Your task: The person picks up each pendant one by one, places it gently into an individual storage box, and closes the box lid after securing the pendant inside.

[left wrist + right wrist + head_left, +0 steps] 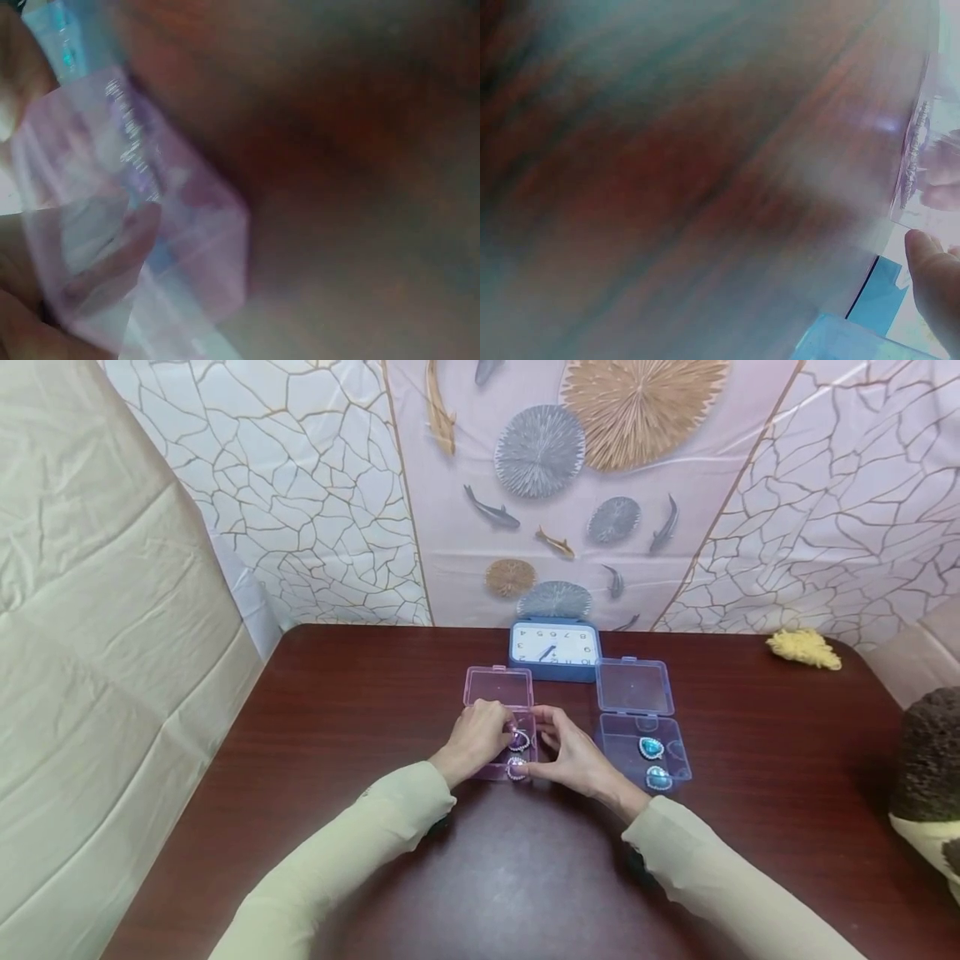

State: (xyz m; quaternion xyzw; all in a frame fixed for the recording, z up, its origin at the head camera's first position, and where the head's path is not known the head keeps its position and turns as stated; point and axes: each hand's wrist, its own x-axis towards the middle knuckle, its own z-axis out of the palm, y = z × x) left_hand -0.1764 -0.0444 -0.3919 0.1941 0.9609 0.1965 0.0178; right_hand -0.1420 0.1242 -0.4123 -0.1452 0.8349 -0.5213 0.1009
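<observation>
A small pink see-through box (491, 772) lies on the table with its lid (498, 687) laid back. Inside it are two purple jewels with sparkling rims, a rear one (519, 742) and a front one (516, 768). My left hand (478, 735) reaches over the box's left side, its fingertips pinching at the rear jewel. With thumb and fingers my right hand (573, 756) grips the right side of the box. The left wrist view shows fingers through the pink plastic wall (217, 225). My right thumb (934, 285) shows at the edge of the right wrist view.
Right of my hand stands a blue see-through box (618, 752), lid back, with two blue jewels (652, 747) in it. A blue clock (555, 672) stands behind the boxes. A yellow fluffy thing (804, 648) lies at the back right. A brown fuzzy object (930, 760) is at the right edge.
</observation>
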